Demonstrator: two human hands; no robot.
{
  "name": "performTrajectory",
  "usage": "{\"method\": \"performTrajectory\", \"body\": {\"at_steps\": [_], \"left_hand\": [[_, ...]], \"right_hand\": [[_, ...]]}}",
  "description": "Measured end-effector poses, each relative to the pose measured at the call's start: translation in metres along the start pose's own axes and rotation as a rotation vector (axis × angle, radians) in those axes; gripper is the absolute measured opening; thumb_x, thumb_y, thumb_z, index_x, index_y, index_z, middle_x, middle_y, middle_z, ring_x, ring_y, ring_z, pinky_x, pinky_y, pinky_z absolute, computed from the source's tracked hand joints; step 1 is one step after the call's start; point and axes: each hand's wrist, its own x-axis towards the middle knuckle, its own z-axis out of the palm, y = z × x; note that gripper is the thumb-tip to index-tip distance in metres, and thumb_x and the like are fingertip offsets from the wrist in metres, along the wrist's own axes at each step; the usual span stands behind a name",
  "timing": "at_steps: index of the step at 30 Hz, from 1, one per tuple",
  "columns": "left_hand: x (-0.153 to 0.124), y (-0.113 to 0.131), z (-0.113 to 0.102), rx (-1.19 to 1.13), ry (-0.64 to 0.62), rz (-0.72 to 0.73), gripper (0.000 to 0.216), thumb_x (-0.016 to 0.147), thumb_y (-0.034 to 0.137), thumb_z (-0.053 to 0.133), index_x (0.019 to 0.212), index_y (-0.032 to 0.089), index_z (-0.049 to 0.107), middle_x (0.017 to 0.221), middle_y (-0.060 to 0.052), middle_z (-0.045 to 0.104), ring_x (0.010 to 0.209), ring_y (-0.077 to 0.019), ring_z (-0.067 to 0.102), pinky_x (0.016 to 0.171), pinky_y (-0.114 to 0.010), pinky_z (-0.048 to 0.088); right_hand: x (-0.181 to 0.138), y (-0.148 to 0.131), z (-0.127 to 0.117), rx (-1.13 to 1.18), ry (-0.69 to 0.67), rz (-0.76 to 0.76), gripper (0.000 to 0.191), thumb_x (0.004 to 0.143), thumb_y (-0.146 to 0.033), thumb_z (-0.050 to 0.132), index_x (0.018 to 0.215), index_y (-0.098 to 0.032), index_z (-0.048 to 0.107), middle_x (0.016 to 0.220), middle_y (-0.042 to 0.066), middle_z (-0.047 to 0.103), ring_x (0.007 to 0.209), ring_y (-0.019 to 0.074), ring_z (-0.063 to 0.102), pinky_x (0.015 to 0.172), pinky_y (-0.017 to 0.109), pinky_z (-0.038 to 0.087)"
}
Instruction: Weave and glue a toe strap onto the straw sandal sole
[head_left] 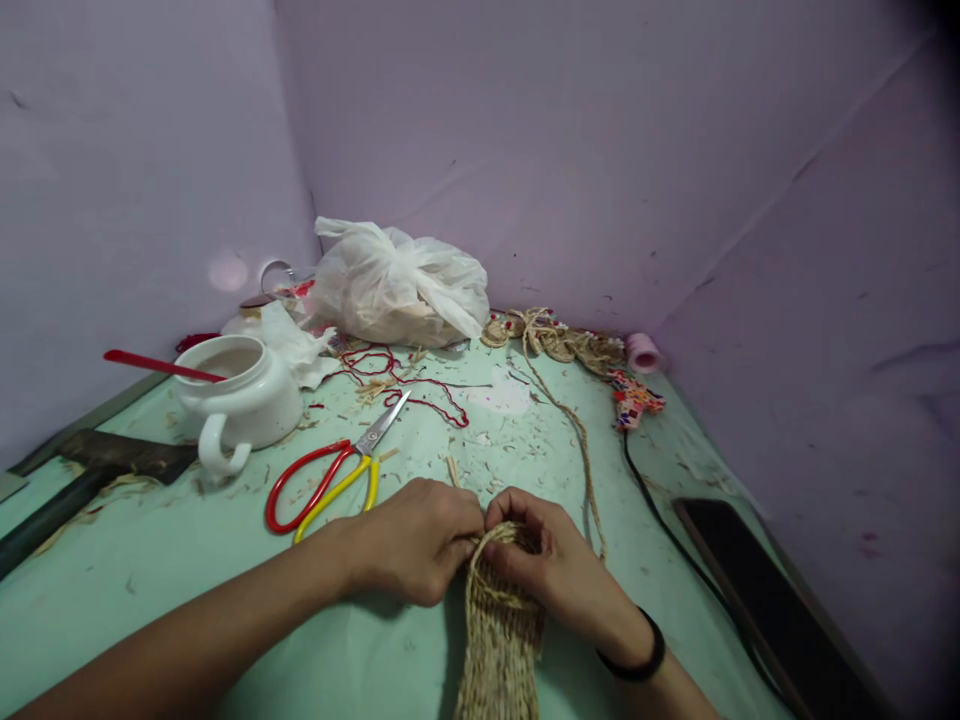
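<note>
A strip of woven straw (pixel 501 650) runs from the bottom edge up to my hands, with a looped, rounded upper end. My right hand (pixel 544 560) grips that end, thumb in front and fingers bent behind and above it. Close beside it, my left hand (pixel 431 540) is closed in a pinch at the strip's upper left edge; what lies between its fingertips is mostly hidden, though it seems to be a straw strand. Scissors (pixel 352 455) with one red and one yellow handle lie just beyond my left hand, blades slightly apart.
A white pot (pixel 247 400) holding a red stick (pixel 161 366) stands left, near a hammer (pixel 112 465). Behind are a tied plastic bag (pixel 401 285), red yarn (pixel 442 405) and woven straw pieces (pixel 559 340). Twisted cord (pixel 577 430), a black cable (pixel 667 530) and a phone (pixel 765 610) lie right.
</note>
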Motion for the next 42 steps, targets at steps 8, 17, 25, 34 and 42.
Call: {"method": "performTrajectory", "body": {"at_steps": [8, 17, 25, 34, 42], "left_hand": [[-0.005, 0.008, -0.001, 0.413, 0.004, 0.073, 0.018, 0.073, 0.015, 0.041, 0.085, 0.014, 0.056, 0.079, -0.006, 0.060, 0.059, -0.0173, 0.054, 0.049, -0.028, 0.035], [-0.004, 0.005, -0.007, -0.263, 0.109, -0.178, 0.040, 0.059, 0.001, 0.038, 0.085, 0.017, 0.065, 0.068, 0.002, 0.061, 0.061, -0.0101, 0.050, 0.056, -0.020, 0.036], [-0.002, -0.003, 0.007, -0.606, 0.163, -0.336, 0.017, 0.069, 0.016, 0.049, 0.072, 0.013, 0.065, 0.061, 0.003, 0.055, 0.061, -0.0099, 0.046, 0.056, -0.020, 0.034], [0.006, -0.009, 0.020, -0.830, 0.202, -0.573, 0.007, 0.069, 0.021, 0.049, 0.073, 0.016, 0.051, 0.055, 0.005, 0.052, 0.033, -0.0044, 0.036, 0.034, -0.018, 0.026], [-0.015, 0.009, 0.023, -0.660, 0.156, -0.431, 0.026, 0.066, 0.005, 0.042, 0.086, 0.019, 0.049, 0.050, 0.010, 0.034, 0.043, -0.0054, 0.030, 0.041, -0.018, 0.021]], "right_hand": [[0.000, 0.002, 0.001, 0.035, -0.001, 0.007, 0.015, 0.060, -0.009, 0.051, 0.072, -0.017, 0.049, 0.059, -0.006, 0.046, 0.054, 0.0084, 0.038, 0.049, 0.020, 0.032], [-0.003, 0.000, -0.004, 0.114, -0.028, 0.033, 0.013, 0.061, -0.013, 0.058, 0.070, -0.017, 0.049, 0.061, -0.005, 0.049, 0.054, 0.0075, 0.040, 0.048, 0.019, 0.031], [0.001, -0.001, -0.005, 0.110, 0.047, 0.006, 0.020, 0.067, -0.027, 0.063, 0.080, -0.017, 0.050, 0.069, -0.002, 0.052, 0.062, 0.0102, 0.046, 0.056, 0.022, 0.037], [-0.026, 0.013, -0.050, 0.058, 0.122, 0.023, 0.026, 0.069, -0.034, 0.065, 0.087, -0.017, 0.054, 0.075, 0.001, 0.056, 0.066, 0.0126, 0.050, 0.055, 0.023, 0.038], [-0.043, 0.032, -0.032, -0.016, 0.111, 0.008, 0.026, 0.061, -0.009, 0.064, 0.082, -0.020, 0.054, 0.060, -0.006, 0.050, 0.047, 0.0071, 0.043, 0.043, 0.018, 0.031]]}}
